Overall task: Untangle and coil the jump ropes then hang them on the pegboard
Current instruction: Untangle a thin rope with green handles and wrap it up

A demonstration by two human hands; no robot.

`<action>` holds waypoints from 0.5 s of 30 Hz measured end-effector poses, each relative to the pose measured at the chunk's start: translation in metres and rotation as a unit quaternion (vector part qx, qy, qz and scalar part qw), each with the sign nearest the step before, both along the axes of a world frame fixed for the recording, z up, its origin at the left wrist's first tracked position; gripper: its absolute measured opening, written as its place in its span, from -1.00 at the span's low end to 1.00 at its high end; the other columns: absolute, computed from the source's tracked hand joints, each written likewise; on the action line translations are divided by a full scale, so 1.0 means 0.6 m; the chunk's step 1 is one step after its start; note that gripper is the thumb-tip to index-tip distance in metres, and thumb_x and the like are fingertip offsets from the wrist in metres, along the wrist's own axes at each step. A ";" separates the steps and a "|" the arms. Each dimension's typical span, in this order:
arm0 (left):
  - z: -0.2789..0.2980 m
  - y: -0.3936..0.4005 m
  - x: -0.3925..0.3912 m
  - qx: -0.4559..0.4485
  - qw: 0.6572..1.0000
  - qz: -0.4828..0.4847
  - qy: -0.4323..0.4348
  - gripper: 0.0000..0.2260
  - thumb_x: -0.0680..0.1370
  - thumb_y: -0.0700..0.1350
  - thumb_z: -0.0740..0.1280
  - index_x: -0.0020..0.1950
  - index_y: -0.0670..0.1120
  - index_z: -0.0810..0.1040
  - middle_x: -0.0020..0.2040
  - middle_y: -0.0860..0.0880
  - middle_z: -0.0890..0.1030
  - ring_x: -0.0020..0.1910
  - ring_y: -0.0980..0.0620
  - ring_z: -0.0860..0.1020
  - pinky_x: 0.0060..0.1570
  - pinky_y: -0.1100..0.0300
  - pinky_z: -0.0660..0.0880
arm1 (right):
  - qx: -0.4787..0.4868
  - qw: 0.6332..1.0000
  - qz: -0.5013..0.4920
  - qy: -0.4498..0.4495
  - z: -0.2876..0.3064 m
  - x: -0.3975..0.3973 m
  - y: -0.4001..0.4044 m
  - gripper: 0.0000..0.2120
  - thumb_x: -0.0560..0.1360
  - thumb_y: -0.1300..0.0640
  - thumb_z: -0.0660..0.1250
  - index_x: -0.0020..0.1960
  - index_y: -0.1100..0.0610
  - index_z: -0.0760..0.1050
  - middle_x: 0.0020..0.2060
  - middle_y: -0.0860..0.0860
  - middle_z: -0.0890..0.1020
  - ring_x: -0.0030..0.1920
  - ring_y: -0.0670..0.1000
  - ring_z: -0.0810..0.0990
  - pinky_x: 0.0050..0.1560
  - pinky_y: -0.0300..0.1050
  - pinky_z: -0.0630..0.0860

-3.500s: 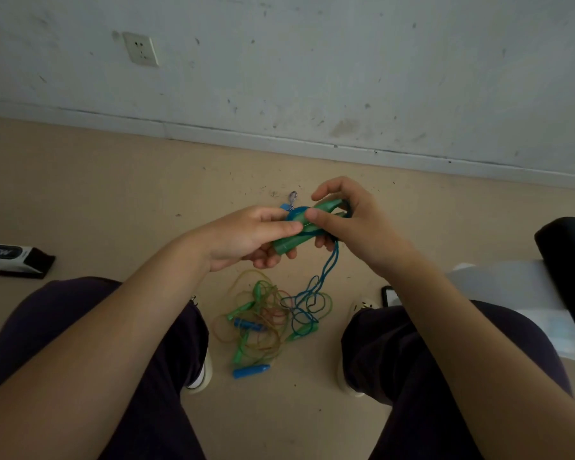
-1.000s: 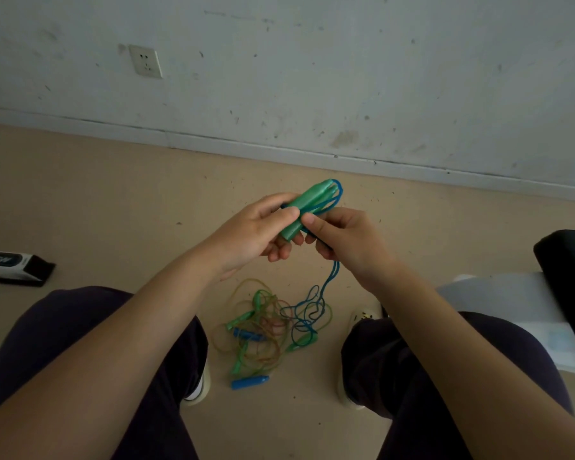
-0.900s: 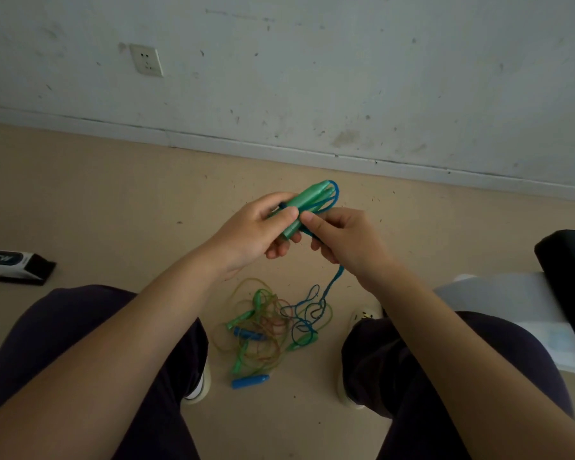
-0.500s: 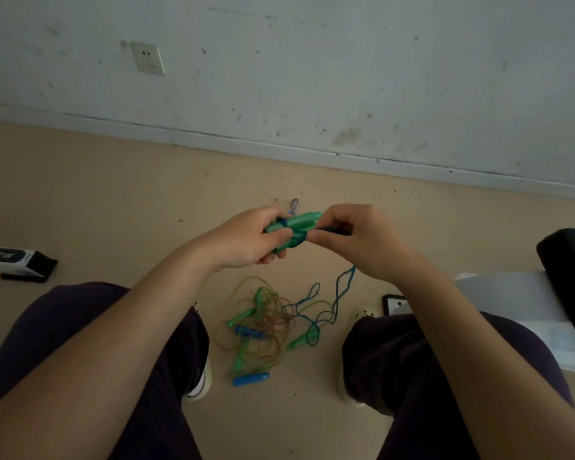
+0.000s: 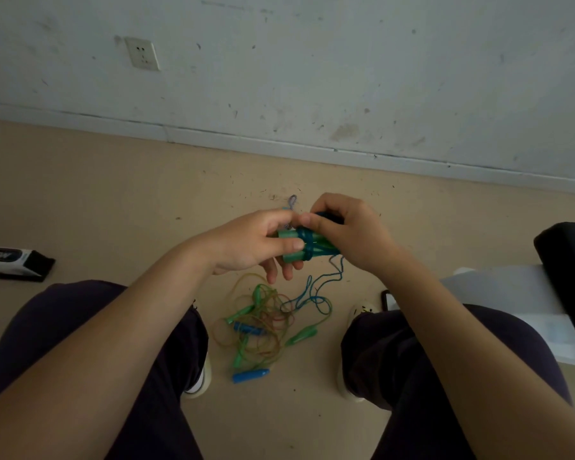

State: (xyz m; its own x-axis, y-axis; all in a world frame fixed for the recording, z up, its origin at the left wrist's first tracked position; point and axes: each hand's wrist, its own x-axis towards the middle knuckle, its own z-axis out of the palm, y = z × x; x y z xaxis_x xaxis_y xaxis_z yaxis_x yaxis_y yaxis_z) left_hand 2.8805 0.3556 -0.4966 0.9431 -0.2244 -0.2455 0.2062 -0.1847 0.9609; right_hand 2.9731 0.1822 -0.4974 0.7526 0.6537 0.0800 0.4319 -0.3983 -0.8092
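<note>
We hold a pair of green handles (image 5: 291,248) above the floor (image 5: 113,200), blue rope (image 5: 307,244) wound round them. Our left hand (image 5: 249,244) grips their near end; our right hand (image 5: 349,234) pinches the rope against them. Loose rope trails down to the tangle (image 5: 263,322) lying between our shoes.

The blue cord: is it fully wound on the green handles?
No. The blue cord wraps the green handles, but its tail hangs to the floor.
</note>
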 end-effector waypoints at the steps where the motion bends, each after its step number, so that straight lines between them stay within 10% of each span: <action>1: -0.001 0.000 0.000 -0.010 1.000 -0.001 0.009 -0.79 0.67 -0.25 0.23 0.29 -0.08 0.45 -0.14 -0.17 0.61 -0.28 0.00 0.61 -0.41 0.21 0.52 | -0.002 1.000 -0.001 0.002 -0.001 0.000 0.000 -0.80 0.50 0.00 0.43 -0.21 0.09 0.56 -0.43 -0.12 0.49 -0.42 -0.18 0.41 -0.39 -0.33 0.33; 7: -0.009 -0.003 0.002 -0.021 0.999 0.037 0.029 -0.71 0.54 0.01 0.43 0.23 -0.02 0.52 -0.22 -0.06 0.64 -0.33 0.04 0.56 -0.48 0.27 0.40 | 0.013 1.000 -0.010 -0.005 -0.003 -0.003 0.007 -0.80 0.49 0.00 0.45 -0.23 0.09 0.56 -0.41 -0.08 0.51 -0.40 -0.18 0.40 -0.36 -0.23 0.34; 15: -0.015 -0.005 0.005 0.030 0.999 0.030 -0.018 -0.86 0.58 -0.19 0.42 0.07 0.00 0.54 -0.21 -0.11 0.68 -0.34 -0.03 0.64 -0.46 0.24 0.48 | 0.020 0.999 -0.030 -0.007 -0.007 -0.004 0.003 -0.80 0.41 -0.03 0.50 -0.13 -0.02 0.49 -0.32 -0.09 0.52 -0.35 -0.13 0.46 -0.32 -0.20 0.43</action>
